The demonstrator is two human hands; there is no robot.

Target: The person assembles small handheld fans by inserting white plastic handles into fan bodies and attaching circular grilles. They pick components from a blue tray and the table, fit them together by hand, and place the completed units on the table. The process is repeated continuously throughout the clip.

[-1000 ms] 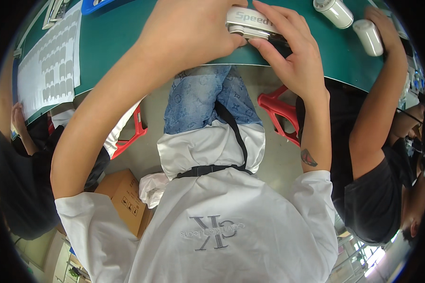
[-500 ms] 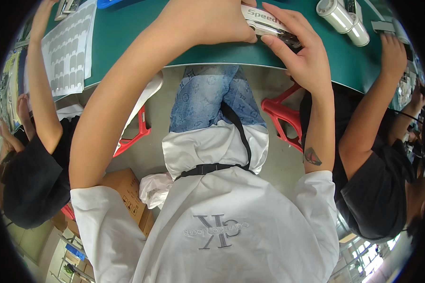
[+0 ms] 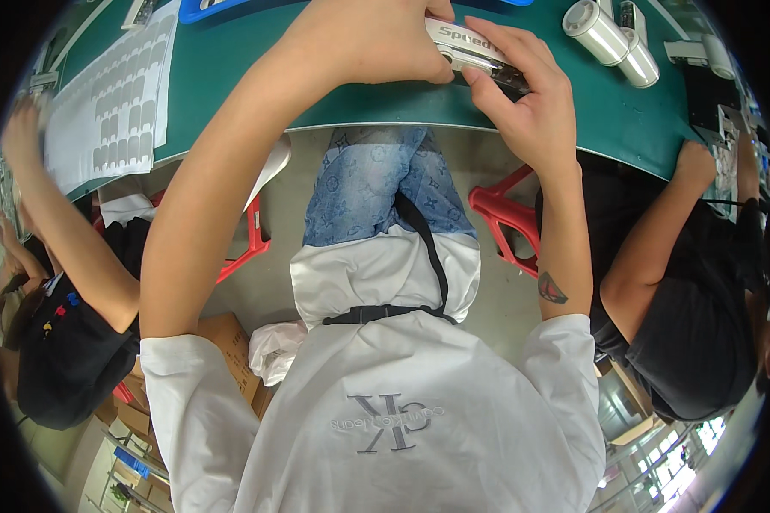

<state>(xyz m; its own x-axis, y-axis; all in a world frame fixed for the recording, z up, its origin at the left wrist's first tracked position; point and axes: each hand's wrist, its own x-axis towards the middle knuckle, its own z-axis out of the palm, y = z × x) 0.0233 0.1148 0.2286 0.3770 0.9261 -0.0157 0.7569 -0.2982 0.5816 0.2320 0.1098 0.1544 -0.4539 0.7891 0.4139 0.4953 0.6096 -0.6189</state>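
Above the near edge of the green table (image 3: 385,107), both my hands hold a long white device housing (image 3: 464,36) with printed lettering and a dark, partly see-through lower section. My left hand (image 3: 389,38) closes around its left end, the thumb against the lower side. From the right, my right hand (image 3: 530,98) grips the other end, its fingers over the top and the thumb underneath. The left fingers are partly cut off by the upper picture edge. My fingers hide both ends of the housing, and its exact kind cannot be made out.
White sheets with grey label shapes (image 3: 128,103) lie at the left. A blue tray (image 3: 201,10) is at the far edge, white cylindrical parts (image 3: 612,43) at the right. Co-workers' arms (image 3: 68,222) (image 3: 659,218) flank me. Red stools (image 3: 509,214), a carton (image 3: 227,342) and a plastic bag (image 3: 275,350) stand below.
The housing and both my hands have shifted slightly left and down in the picture, still gripping. The left co-worker's arm has lowered outward; the right co-worker's hand has dropped toward the table edge.
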